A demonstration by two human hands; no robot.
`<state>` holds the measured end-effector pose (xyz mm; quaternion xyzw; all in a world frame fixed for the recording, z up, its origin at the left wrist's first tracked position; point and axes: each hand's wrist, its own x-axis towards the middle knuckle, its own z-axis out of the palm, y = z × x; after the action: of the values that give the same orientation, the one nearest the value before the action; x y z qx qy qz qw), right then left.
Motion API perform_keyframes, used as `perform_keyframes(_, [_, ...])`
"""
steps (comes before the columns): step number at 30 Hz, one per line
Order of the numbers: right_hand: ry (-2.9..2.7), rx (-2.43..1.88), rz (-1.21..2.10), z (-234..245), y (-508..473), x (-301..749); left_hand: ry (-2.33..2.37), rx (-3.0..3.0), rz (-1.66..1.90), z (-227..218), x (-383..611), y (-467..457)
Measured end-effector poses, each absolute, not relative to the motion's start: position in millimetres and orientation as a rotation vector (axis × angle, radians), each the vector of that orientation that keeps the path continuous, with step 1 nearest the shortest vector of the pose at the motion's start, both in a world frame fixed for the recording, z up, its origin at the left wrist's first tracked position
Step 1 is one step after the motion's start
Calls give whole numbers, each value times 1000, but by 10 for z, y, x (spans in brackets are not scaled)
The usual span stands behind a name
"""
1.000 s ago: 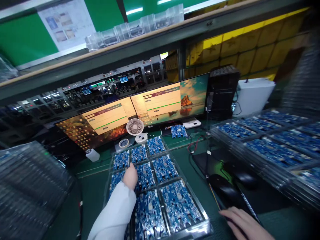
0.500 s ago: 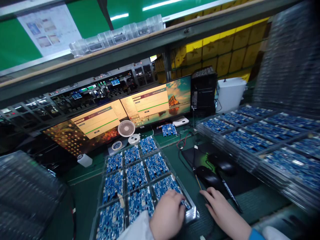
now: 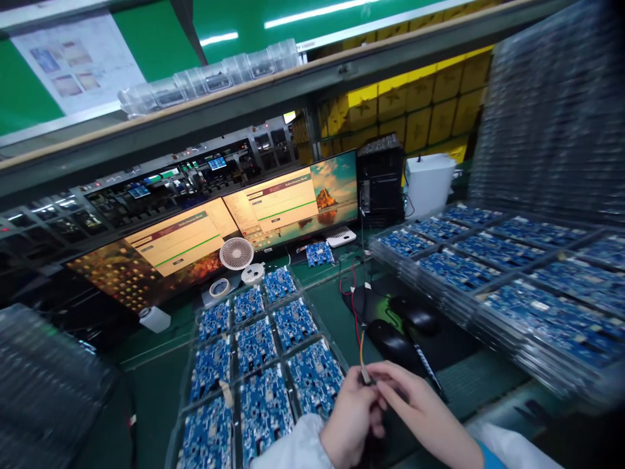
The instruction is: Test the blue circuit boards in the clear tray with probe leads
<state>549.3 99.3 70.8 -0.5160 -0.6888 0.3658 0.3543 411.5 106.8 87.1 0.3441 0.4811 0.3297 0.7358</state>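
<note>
We are working just right of the clear tray (image 3: 342, 355) of blue circuit boards (image 3: 256, 345). Our left hand (image 3: 349, 420) and right hand (image 3: 420, 407) are meeting there, fingertips pinching together on a small connector (image 3: 365, 376) ending a thin wire (image 3: 362, 339).

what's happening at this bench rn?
A person at a test bench holds a small connector on a thin wire between the left hand and right hand, fingertips pinched on it. Beside the hands a clear tray carries blue circuit boards. Stacked trays of more boards sit to the right. Two monitors at the back show dialog windows, and two black mice lie on a mat.
</note>
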Motion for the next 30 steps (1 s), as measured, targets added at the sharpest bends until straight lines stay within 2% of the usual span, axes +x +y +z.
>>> perform_keyframes(2, [-1863, -1401, 613, 614, 1000, 5694, 1170, 821, 696, 939, 3986, 1133])
perform_keyframes(4, [-1906, -1566, 105, 431, 1040, 5943, 1251, 912, 697, 1012, 3836, 1223])
perform_keyframes(7, [-1872, -1674, -26, 113, 1130, 6229, 1326, 1024, 703, 1084, 3664, 1357])
perform_keyframes(10, [-1857, -1707, -43, -86, 1203, 6312, 1364, 1018, 685, 1067, 3608, 1456])
perform_keyframes(14, [-1850, -1687, -22, -83, 1223, 6329, 1365, 905, 652, 964, 3619, 1534])
perform_keyframes(21, [-1659, -1423, 164, 282, 1114, 6306, 1442, 1144, 637, 1141, 3349, 1593])
perform_keyframes(30, [-1630, -1021, 261, 691, 1589, 5440, 1523, 1547, 550, 1509, 2640, 1646])
